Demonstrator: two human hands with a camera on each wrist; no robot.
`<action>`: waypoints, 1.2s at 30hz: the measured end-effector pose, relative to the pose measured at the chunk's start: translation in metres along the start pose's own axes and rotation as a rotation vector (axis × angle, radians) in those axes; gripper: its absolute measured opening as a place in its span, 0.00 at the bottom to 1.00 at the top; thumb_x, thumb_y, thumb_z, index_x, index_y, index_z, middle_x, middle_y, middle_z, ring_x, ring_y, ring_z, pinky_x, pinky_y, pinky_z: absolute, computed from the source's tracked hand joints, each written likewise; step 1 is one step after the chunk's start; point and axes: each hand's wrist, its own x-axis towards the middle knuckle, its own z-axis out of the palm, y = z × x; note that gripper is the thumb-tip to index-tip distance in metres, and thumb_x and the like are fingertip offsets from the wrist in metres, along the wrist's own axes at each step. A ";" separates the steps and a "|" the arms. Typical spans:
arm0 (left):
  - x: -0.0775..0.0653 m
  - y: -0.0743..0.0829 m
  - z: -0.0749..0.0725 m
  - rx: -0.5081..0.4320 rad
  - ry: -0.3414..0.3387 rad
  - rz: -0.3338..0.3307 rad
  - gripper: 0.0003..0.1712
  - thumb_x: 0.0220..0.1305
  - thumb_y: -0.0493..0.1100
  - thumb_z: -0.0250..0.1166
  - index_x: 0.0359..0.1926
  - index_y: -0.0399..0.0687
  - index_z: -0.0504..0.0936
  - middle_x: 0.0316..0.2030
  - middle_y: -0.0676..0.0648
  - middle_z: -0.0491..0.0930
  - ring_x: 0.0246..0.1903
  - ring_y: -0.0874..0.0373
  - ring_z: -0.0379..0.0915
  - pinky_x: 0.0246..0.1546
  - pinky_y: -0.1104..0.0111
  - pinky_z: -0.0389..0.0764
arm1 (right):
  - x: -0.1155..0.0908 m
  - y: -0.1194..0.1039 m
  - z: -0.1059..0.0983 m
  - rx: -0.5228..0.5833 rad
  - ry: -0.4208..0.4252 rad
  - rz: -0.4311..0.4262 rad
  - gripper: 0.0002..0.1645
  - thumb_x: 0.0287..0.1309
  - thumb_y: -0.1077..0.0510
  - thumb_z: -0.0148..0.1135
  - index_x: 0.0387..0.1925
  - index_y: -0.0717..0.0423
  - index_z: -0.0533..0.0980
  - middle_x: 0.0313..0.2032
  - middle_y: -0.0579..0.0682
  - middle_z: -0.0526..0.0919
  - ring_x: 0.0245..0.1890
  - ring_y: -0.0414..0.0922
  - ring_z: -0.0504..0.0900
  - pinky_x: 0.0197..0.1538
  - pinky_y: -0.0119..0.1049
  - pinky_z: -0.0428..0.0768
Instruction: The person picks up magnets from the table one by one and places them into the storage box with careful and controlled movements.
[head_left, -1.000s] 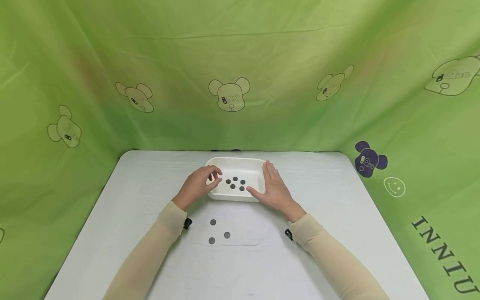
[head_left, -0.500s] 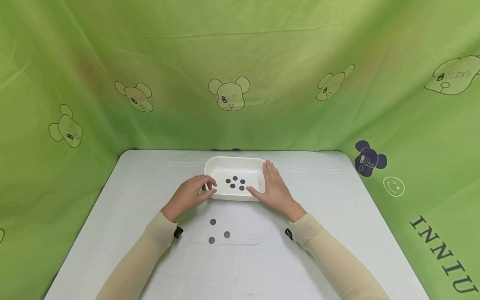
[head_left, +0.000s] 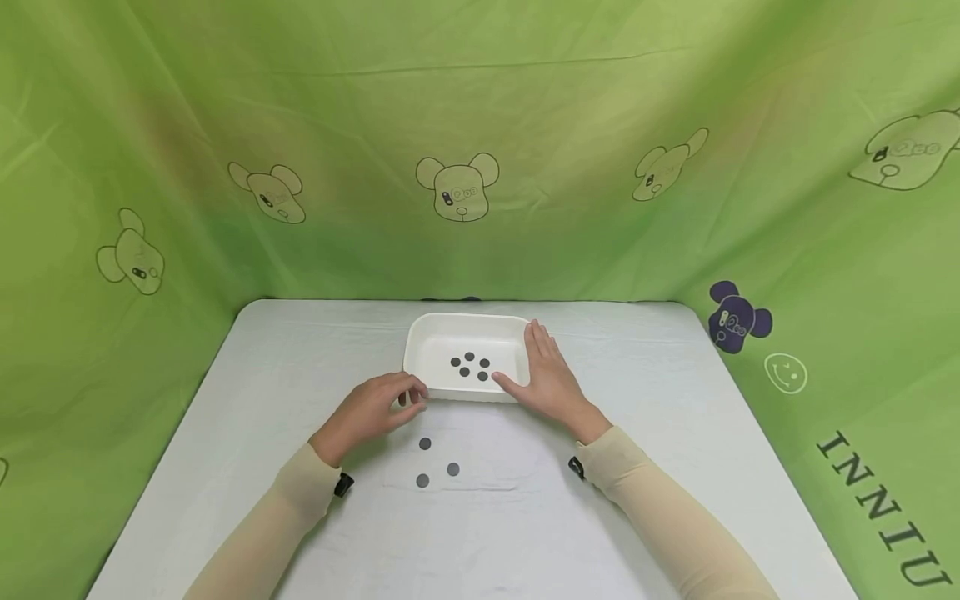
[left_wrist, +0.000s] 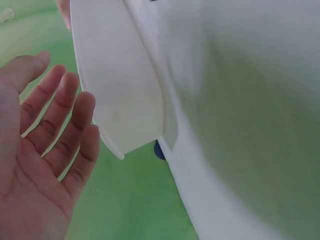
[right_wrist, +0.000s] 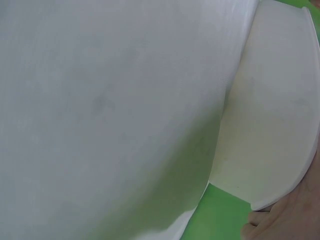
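A white rectangular tray (head_left: 442,394) stands toward the back of the table, with several small dark round discs (head_left: 464,372) lying inside it. My right hand (head_left: 553,382) rests against the tray's right end, fingers straight along the rim and thumb spread over the front right corner. In the right wrist view, that hand lies along the rim of the tray (right_wrist: 270,110). My left hand (head_left: 375,407) hovers off the tray's front left corner, holding nothing. Its fingers are loosely bent and apart in the left wrist view, palm (left_wrist: 45,175) bare, beside the tray wall (left_wrist: 120,75).
Three more dark discs (head_left: 425,443) lie on the white-covered table (head_left: 480,542) in front of the tray, between the forearms. Green curtains (head_left: 465,100) with printed bear heads enclose the back and sides of the table.
My left hand has drawn back from over the tray's left side toward the front left. The tray's left end has swung slightly leftward. The right hand has stayed in place.
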 end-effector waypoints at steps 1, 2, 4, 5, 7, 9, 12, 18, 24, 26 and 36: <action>-0.001 -0.001 0.001 0.008 -0.007 0.007 0.08 0.72 0.44 0.73 0.49 0.53 0.87 0.38 0.58 0.84 0.38 0.62 0.81 0.39 0.68 0.83 | 0.000 0.000 0.000 -0.001 0.001 0.001 0.71 0.68 0.24 0.59 0.84 0.70 0.41 0.85 0.68 0.42 0.86 0.62 0.42 0.87 0.51 0.42; -0.002 0.000 0.003 0.014 -0.017 0.010 0.08 0.72 0.44 0.74 0.49 0.52 0.88 0.38 0.57 0.84 0.38 0.61 0.81 0.39 0.68 0.83 | 0.000 0.000 0.000 0.000 0.002 0.000 0.71 0.68 0.24 0.59 0.84 0.70 0.41 0.85 0.67 0.42 0.86 0.62 0.42 0.87 0.52 0.42; -0.004 0.000 0.006 0.022 -0.033 0.015 0.08 0.71 0.44 0.74 0.49 0.52 0.88 0.37 0.57 0.84 0.37 0.61 0.81 0.38 0.68 0.82 | 0.000 0.000 0.000 0.000 -0.004 0.004 0.71 0.68 0.24 0.59 0.85 0.69 0.40 0.85 0.67 0.42 0.86 0.61 0.42 0.87 0.51 0.42; -0.004 0.000 0.007 0.023 -0.041 0.015 0.09 0.70 0.43 0.74 0.49 0.52 0.88 0.37 0.57 0.84 0.37 0.60 0.81 0.38 0.68 0.82 | 0.000 0.000 0.000 -0.002 -0.006 0.004 0.71 0.68 0.24 0.59 0.85 0.69 0.40 0.85 0.67 0.42 0.86 0.61 0.42 0.87 0.50 0.42; -0.005 0.000 0.011 0.025 -0.058 0.005 0.09 0.70 0.44 0.75 0.49 0.53 0.88 0.37 0.57 0.84 0.37 0.60 0.80 0.38 0.68 0.82 | 0.000 0.001 0.000 -0.004 -0.010 0.007 0.71 0.69 0.24 0.58 0.85 0.69 0.40 0.85 0.66 0.41 0.86 0.61 0.41 0.87 0.50 0.41; -0.007 0.000 0.013 0.022 -0.068 -0.006 0.09 0.69 0.44 0.75 0.49 0.53 0.88 0.37 0.57 0.84 0.37 0.60 0.80 0.39 0.67 0.82 | 0.000 0.001 0.000 -0.006 -0.014 0.010 0.71 0.69 0.23 0.58 0.85 0.69 0.39 0.86 0.65 0.40 0.86 0.60 0.40 0.87 0.49 0.41; -0.008 -0.002 0.016 0.010 -0.087 -0.023 0.10 0.69 0.44 0.75 0.49 0.54 0.88 0.37 0.57 0.84 0.37 0.61 0.80 0.40 0.67 0.82 | 0.000 0.000 0.000 0.000 -0.016 0.011 0.71 0.69 0.23 0.58 0.85 0.68 0.39 0.86 0.64 0.38 0.86 0.60 0.39 0.87 0.50 0.40; -0.012 -0.005 0.021 -0.011 -0.146 -0.038 0.11 0.70 0.45 0.75 0.51 0.54 0.87 0.39 0.58 0.84 0.39 0.63 0.78 0.44 0.66 0.83 | -0.001 -0.001 -0.001 0.005 -0.007 0.007 0.72 0.68 0.23 0.58 0.85 0.69 0.40 0.85 0.66 0.40 0.86 0.61 0.41 0.87 0.51 0.42; -0.014 -0.005 0.022 -0.028 -0.179 -0.024 0.12 0.69 0.44 0.76 0.51 0.52 0.87 0.41 0.56 0.84 0.40 0.63 0.77 0.47 0.65 0.83 | 0.000 -0.001 -0.001 -0.004 0.002 0.001 0.72 0.68 0.23 0.58 0.84 0.70 0.40 0.85 0.68 0.41 0.86 0.62 0.41 0.87 0.53 0.43; -0.015 -0.004 0.023 -0.032 -0.194 -0.027 0.13 0.68 0.45 0.76 0.51 0.52 0.87 0.41 0.56 0.83 0.40 0.63 0.77 0.46 0.65 0.82 | 0.000 -0.001 -0.001 -0.006 -0.004 0.005 0.72 0.68 0.22 0.58 0.84 0.70 0.40 0.85 0.67 0.40 0.86 0.62 0.41 0.87 0.52 0.42; -0.018 -0.004 0.025 -0.048 -0.230 -0.015 0.11 0.68 0.46 0.77 0.49 0.55 0.88 0.37 0.57 0.79 0.36 0.65 0.73 0.40 0.69 0.79 | 0.000 -0.001 -0.002 0.000 -0.020 0.017 0.72 0.68 0.23 0.58 0.85 0.69 0.39 0.86 0.64 0.38 0.86 0.61 0.41 0.87 0.51 0.41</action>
